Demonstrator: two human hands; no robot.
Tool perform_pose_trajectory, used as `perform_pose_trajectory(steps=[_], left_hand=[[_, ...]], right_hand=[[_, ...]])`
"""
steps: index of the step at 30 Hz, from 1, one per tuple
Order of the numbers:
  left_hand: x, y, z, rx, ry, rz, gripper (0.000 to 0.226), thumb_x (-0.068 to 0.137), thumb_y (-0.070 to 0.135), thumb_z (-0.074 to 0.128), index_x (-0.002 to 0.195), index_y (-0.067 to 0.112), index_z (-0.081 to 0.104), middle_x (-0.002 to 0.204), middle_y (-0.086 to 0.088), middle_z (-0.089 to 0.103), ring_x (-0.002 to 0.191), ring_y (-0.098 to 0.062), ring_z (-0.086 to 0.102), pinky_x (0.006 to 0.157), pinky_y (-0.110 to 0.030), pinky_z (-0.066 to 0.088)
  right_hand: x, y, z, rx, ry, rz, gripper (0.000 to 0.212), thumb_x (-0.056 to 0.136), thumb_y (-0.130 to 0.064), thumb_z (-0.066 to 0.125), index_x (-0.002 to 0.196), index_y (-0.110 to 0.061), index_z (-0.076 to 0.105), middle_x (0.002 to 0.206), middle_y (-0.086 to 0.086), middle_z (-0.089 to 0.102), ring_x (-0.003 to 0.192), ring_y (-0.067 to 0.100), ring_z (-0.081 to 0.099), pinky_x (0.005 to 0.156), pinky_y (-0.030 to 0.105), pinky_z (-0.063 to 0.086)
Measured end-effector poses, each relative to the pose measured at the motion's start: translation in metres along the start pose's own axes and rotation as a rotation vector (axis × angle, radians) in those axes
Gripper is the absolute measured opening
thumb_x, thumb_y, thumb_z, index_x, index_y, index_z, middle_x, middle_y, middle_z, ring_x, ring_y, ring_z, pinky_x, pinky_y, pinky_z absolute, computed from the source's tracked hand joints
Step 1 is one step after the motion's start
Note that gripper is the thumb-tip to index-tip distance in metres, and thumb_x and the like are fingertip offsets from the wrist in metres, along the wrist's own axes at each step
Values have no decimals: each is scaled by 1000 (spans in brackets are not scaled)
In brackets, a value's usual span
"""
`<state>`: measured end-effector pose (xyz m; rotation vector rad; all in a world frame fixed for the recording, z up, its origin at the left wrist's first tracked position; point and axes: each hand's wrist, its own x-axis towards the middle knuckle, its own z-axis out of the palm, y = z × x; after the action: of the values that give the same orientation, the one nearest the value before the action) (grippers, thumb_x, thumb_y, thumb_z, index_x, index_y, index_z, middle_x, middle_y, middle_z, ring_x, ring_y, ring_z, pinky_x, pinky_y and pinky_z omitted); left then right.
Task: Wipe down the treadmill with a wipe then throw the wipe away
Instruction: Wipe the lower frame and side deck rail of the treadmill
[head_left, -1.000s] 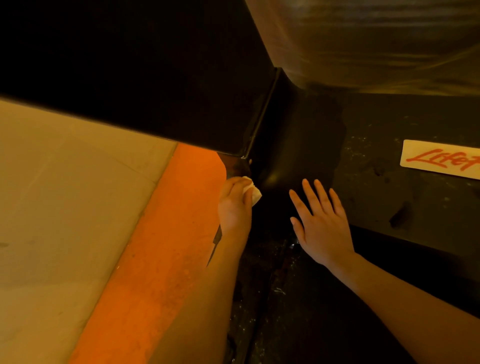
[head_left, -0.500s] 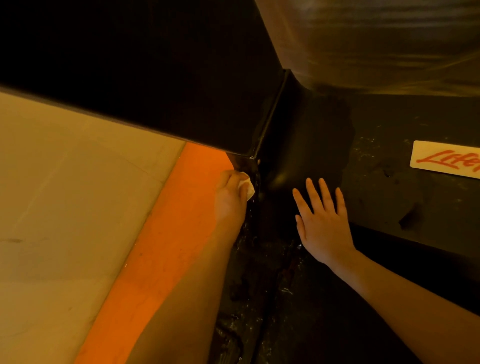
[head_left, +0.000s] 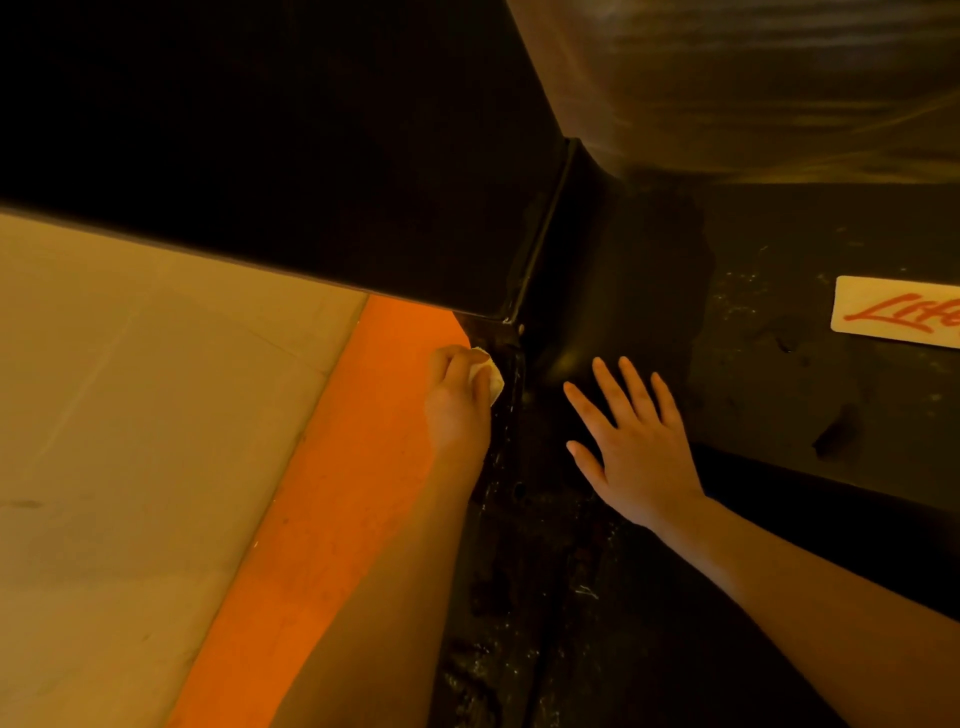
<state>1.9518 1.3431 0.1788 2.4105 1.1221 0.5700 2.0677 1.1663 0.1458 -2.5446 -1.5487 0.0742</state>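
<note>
While the left hand (head_left: 460, 402) pinches a wipe (head_left: 491, 382) vs. the treadmill (head_left: 613, 312) frame's outer edge, the right hand (head_left: 636, 449) lies flat, fingers spread. Orange floor strip (head_left: 332, 509) alongside is open. Wipe's now further left than 1 s ago.

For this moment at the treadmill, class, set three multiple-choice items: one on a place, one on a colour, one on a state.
1. Where is the wipe?
A. in the left hand
B. under the right hand
C. on the floor

2. What colour is the floor strip beside the treadmill?
A. blue
B. orange
C. green

3. How is the right hand?
A. clenched in a fist
B. gripping a bottle
C. flat, with fingers spread

Answers: 1 A, the left hand's fingers curl round the wipe at the frame's edge; 2 B, the strip shows bright orange; 3 C, its straight fingers lie spread on the dark surface.
</note>
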Motion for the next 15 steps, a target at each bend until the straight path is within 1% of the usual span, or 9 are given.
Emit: perform_pose_trajectory(steps=[2, 4, 5, 8, 10, 11, 12, 13, 15], left_hand=[[-2, -5, 2, -19, 5, -1, 16, 97, 9, 57, 110, 9, 67, 119, -7, 57, 106, -18, 54, 84, -19, 40], [-13, -16, 5, -83, 6, 17, 15, 92, 3, 63, 104, 9, 67, 116, -6, 56, 99, -20, 58, 75, -25, 49], [-19, -22, 6, -92, -3, 18, 15, 91, 1, 65, 104, 9, 67, 115, -5, 56, 97, -20, 59, 74, -30, 52], [-15, -21, 5, -86, -33, -7, 16, 93, 4, 64, 108, 9, 66, 117, -4, 56, 100, -19, 57, 81, -37, 54], [-3, -9, 4, -127, 37, -13, 12, 93, 5, 62, 103, 7, 66, 115, -2, 54, 99, -20, 58, 79, -39, 55], [4, -5, 4, -148, 67, -5, 9, 93, 6, 60, 100, 5, 65, 113, -5, 54, 98, -23, 58, 78, -41, 54], [10, -3, 5, -152, 84, 0, 10, 93, 7, 57, 98, 4, 65, 111, -9, 56, 97, -25, 58, 78, -41, 53], [12, -2, 5, -130, 86, 3, 11, 94, 8, 56, 97, 3, 65, 111, -11, 57, 98, -26, 58, 78, -38, 51], [8, -2, 1, -124, 86, -4, 10, 94, 6, 60, 99, 2, 68, 114, -11, 58, 100, -22, 58, 77, -27, 48]], right_hand=[[0, 0, 0, 2, -1, -6, 63, 97, -57, 32, 153, -27, 35, 161, 13, 28, 150, 36, 19, 120, 55, 16], [-1, 0, 0, 5, -3, -3, 63, 97, -57, 33, 153, -27, 34, 161, 12, 27, 150, 36, 19, 120, 55, 16], [-1, 0, -1, 4, -3, -4, 63, 97, -57, 32, 153, -28, 34, 162, 12, 27, 150, 36, 18, 120, 54, 15], [-1, 0, 0, 3, 1, -2, 63, 97, -57, 32, 154, -28, 33, 162, 12, 26, 150, 36, 17, 120, 54, 14], [-1, -1, 1, 2, 5, -5, 63, 98, -56, 33, 154, -28, 32, 162, 12, 25, 151, 35, 17, 120, 54, 14], [-1, 0, 1, 0, 6, -5, 63, 98, -57, 33, 154, -28, 31, 162, 12, 24, 151, 35, 16, 120, 54, 14], [-1, 0, 1, -1, 5, -5, 63, 98, -57, 32, 154, -29, 31, 163, 12, 24, 151, 35, 16, 121, 54, 14], [0, 0, 1, -2, 4, -8, 63, 98, -57, 31, 154, -29, 30, 163, 12, 24, 151, 35, 15, 121, 54, 13], [-1, 0, 1, -5, 1, -8, 63, 98, -57, 30, 155, -29, 29, 163, 12, 23, 151, 35, 15, 121, 54, 12]])
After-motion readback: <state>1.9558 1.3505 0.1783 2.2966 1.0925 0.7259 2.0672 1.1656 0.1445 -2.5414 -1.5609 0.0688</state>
